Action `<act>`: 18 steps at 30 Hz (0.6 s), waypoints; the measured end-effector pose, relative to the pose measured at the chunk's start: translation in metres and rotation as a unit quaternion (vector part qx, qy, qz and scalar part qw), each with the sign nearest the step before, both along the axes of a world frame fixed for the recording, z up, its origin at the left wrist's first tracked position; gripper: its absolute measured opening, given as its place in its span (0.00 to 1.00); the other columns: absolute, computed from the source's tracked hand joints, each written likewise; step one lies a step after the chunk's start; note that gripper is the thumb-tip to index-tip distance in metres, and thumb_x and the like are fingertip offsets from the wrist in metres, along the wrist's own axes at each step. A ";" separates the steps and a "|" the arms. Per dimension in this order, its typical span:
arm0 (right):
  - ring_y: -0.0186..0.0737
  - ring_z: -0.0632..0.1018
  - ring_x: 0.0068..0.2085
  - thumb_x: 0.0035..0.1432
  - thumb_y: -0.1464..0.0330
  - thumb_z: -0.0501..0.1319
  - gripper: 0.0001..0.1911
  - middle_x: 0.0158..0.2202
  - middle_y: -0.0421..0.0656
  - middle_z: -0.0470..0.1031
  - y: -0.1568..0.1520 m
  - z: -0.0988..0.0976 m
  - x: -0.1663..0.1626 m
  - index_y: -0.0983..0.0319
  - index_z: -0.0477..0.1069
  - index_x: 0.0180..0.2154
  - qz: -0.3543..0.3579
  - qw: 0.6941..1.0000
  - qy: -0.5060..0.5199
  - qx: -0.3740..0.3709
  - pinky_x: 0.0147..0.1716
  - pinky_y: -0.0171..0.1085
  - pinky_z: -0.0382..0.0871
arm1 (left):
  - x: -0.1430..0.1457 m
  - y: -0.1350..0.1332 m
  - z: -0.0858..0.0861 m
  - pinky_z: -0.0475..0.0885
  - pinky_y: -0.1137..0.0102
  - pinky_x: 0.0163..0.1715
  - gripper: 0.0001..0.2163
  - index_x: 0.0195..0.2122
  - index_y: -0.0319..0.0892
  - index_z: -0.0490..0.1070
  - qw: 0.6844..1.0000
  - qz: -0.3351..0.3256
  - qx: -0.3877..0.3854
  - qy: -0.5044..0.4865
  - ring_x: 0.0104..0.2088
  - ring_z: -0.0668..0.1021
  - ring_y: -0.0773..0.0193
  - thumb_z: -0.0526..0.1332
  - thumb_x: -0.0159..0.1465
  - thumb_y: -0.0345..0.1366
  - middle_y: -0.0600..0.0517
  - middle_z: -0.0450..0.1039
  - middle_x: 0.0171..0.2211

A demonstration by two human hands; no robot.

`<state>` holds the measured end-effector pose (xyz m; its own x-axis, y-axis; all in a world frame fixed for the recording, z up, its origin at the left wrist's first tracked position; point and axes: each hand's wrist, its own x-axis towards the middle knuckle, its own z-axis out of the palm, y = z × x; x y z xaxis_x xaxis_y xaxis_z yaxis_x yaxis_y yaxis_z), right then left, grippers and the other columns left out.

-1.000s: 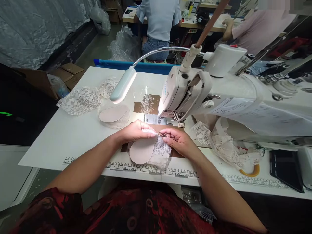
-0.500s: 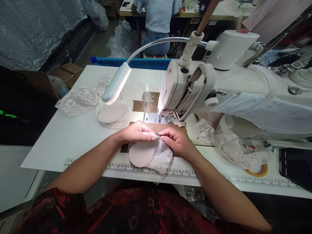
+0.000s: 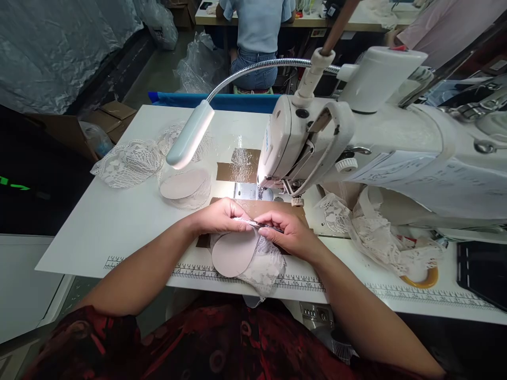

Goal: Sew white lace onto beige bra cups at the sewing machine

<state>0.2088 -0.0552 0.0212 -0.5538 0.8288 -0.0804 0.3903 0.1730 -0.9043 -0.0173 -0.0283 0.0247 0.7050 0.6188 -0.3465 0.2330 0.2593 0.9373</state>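
My left hand (image 3: 224,217) is closed, pinching the edge of a white lace piece (image 3: 264,266) between thumb and fingers. A smooth, pale oval cup pad (image 3: 234,254) lies against this lace and hangs below the hand. Close beside it, my right hand (image 3: 289,232) is closed on a slim dark metal tool (image 3: 273,228), whose exact kind I cannot make out. Its tip reaches the lace edge by my left fingertips. Both hands are just in front of the sewing machine's needle area (image 3: 260,193), over brown tape (image 3: 273,207) on the table.
The sewing machine (image 3: 301,142) stands at the right, with a lamp (image 3: 190,134) arching over the table (image 3: 99,227). Lace cups (image 3: 129,163) and another pad (image 3: 184,183) lie left. Lace scraps (image 3: 380,232) and a tape roll (image 3: 422,278) lie right. A person (image 3: 259,31) sits beyond.
My hands have shifted slightly apart, and more of the slim tool shows between them. The lace and pad have swung a little lower and to the right.
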 end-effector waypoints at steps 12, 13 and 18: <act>0.39 0.76 0.40 0.58 0.61 0.60 0.15 0.41 0.44 0.76 -0.004 -0.003 -0.010 0.60 0.72 0.44 -0.062 0.996 0.059 -0.011 0.38 0.38 0.70 | 0.005 -0.003 0.000 0.63 0.76 0.24 0.14 0.30 0.36 0.74 0.999 -0.008 0.033 0.000 0.26 0.68 0.70 0.65 0.58 0.44 0.52 0.68 0.25; 0.40 0.76 0.41 0.56 0.61 0.61 0.16 0.42 0.44 0.76 -0.004 -0.002 -0.011 0.60 0.71 0.46 -0.059 0.997 0.053 -0.014 0.39 0.38 0.70 | 0.005 -0.002 0.001 0.65 0.75 0.26 0.12 0.33 0.36 0.75 0.999 -0.018 0.044 -0.006 0.28 0.70 0.68 0.64 0.58 0.43 0.51 0.70 0.28; 0.36 0.72 0.31 0.54 0.64 0.61 0.08 0.30 0.40 0.74 -0.002 0.004 -0.009 0.61 0.74 0.36 -0.051 0.997 -0.053 0.006 0.32 0.35 0.64 | -0.012 0.005 0.012 0.65 0.77 0.26 0.12 0.40 0.39 0.73 0.991 -0.092 0.074 0.066 0.29 0.71 0.69 0.66 0.56 0.36 0.53 0.70 0.30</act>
<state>0.2001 -0.0576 0.0250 -0.4557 0.8816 -0.1232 0.4998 0.1388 -0.8549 -0.0289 -0.0231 0.0370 0.7653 0.5353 -0.3576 0.3860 0.0629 0.9203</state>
